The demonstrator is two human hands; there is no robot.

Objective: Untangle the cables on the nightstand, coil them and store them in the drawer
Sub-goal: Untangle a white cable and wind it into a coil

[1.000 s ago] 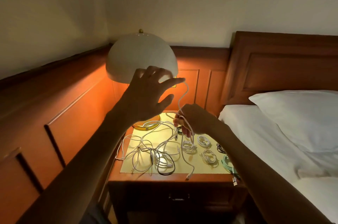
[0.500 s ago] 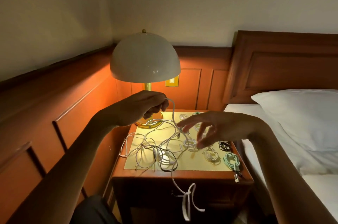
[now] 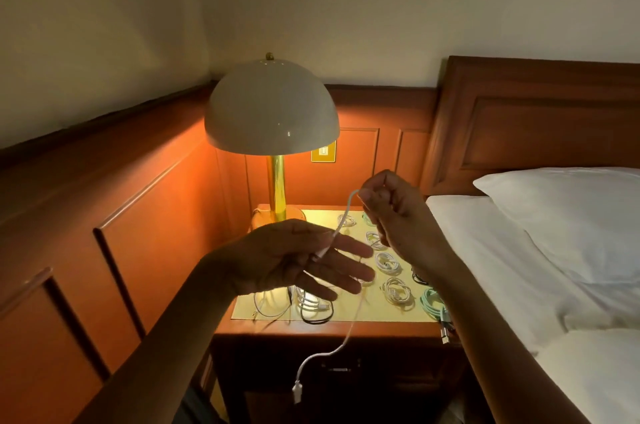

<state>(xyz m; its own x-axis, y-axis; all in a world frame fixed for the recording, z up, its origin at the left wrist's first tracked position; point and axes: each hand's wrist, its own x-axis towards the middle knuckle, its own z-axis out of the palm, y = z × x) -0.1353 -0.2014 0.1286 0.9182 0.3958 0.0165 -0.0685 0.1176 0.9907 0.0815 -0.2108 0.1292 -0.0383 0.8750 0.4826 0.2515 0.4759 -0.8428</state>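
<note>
Both hands are raised over the desk (image 3: 381, 328) with 1 white cable (image 3: 349, 204) strung between them. The right hand (image 3: 391, 215), higher and farther, pinches the cable between thumb and fingertips, its other fingers loosely curled. From there the cable slants down to the left hand (image 3: 304, 260), which is stretched flat with its fingers pointing right. A small connector on the cable lies across those fingers, and none of them visibly curls round it. Below the left hand, a stretch of white cable hangs past the desk's near edge and ends in a plug (image 3: 297, 390) dangling in front of the drawer (image 3: 337, 370), which is closed.

On the desk's yellow mat (image 3: 363, 314), a tangle (image 3: 311, 305) of white and black cables lies near and left, partly hidden by the left hand. To the right, several white coils (image 3: 398, 290) lie apart in rows. A dark coil (image 3: 417, 278) and a mint-green coil (image 3: 433, 305) sit at the right edge, partly behind the right forearm.

A lit lamp (image 3: 270, 111) with a domed shade stands at the far left of the desk. A bed (image 3: 519, 267) with a pillow (image 3: 571, 215) lies to the right.
</note>
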